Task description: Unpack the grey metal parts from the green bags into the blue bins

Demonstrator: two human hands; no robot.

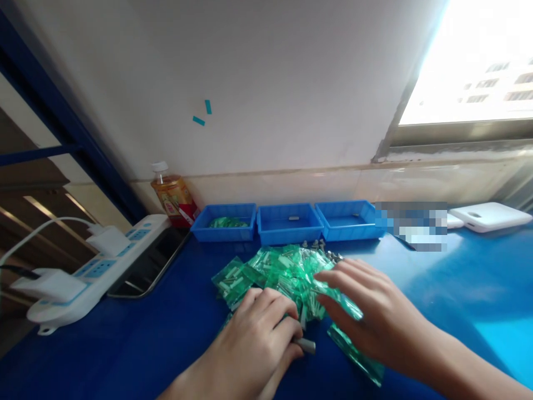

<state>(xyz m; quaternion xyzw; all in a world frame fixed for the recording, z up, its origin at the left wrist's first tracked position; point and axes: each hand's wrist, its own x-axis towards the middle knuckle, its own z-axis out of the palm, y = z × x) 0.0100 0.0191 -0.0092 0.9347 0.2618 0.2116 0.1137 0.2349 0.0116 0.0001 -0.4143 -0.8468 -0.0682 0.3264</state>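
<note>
My left hand (266, 328) is closed around a short grey cylinder (306, 345), whose rounded end sticks out between thumb and fingers. Just beyond it lies a heap of small green clear bags (283, 269) with thin pale pieces inside. Over the heap's right side is my right hand (370, 303), its thumb and fingers apart, with nothing seen in its grasp. Under that hand, another green bag (356, 355) lies apart on the blue table. Small grey metal parts (333, 256) lie loose at the back right of the heap.
Behind the heap stand three blue trays: the left tray (225, 233) holds green bags, the middle tray (290, 231) a small pale piece. At left are a power strip (70, 311), a phone (145, 269) and a bottle (170, 194). A white device (491, 215) lies far right.
</note>
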